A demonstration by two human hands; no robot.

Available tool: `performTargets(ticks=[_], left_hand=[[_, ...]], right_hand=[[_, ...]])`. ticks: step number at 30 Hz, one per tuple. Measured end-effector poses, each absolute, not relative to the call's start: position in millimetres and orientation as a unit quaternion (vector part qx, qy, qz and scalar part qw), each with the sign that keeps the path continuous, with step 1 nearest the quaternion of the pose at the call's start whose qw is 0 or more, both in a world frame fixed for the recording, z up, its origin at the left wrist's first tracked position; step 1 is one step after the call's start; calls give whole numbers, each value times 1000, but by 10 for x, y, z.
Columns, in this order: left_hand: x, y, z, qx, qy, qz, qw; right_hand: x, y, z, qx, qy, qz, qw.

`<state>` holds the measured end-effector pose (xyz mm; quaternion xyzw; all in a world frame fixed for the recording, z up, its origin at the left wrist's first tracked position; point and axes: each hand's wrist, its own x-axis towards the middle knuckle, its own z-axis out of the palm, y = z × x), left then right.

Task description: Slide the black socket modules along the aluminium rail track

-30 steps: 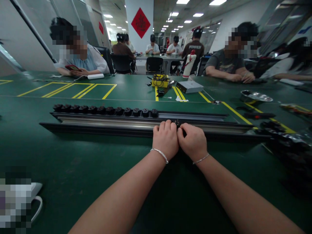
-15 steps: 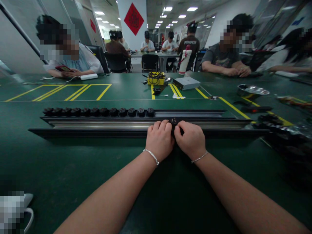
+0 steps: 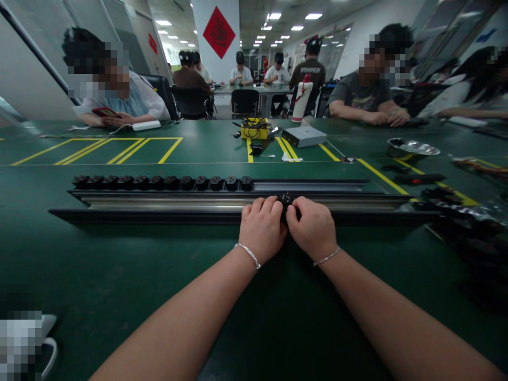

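My left hand [image 3: 262, 222] and my right hand [image 3: 311, 223] meet over the long black metal rails, fingers curled and closed. Between their fingertips they grip a small black socket module [image 3: 286, 199] with tiny metal-coloured marks on top; most of it is hidden by the fingers. The nearest black rail [image 3: 159, 216] runs sideways under both hands. Just behind it lies a second rail with a shiny metal channel [image 3: 178, 203]. On the far rail [image 3: 317, 185], several round black socket modules [image 3: 170, 182] stand in a row along the left part.
At the right lies a dark heap of black parts [image 3: 476, 238], with a metal bowl [image 3: 413, 148] beyond it. A yellow box with cables [image 3: 254, 128], a grey box [image 3: 304, 136] and a white bottle [image 3: 301, 101] stand farther back. Other people sit across the green table [image 3: 138, 291].
The whole view has shifted very slightly. Both hands stay at the same spot on the rails, and a little more of the black socket module's top shows between the fingers.
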<state>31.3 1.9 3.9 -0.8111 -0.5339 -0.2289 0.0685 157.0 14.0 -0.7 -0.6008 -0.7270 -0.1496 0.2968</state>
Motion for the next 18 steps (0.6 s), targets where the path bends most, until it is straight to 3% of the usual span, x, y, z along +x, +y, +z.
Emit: performTargets(ticks=[18], left_hand=[[315,16,41,-812,-535,-225,62]], right_hand=[[1573,139,-16,-619,-703,-139,322]])
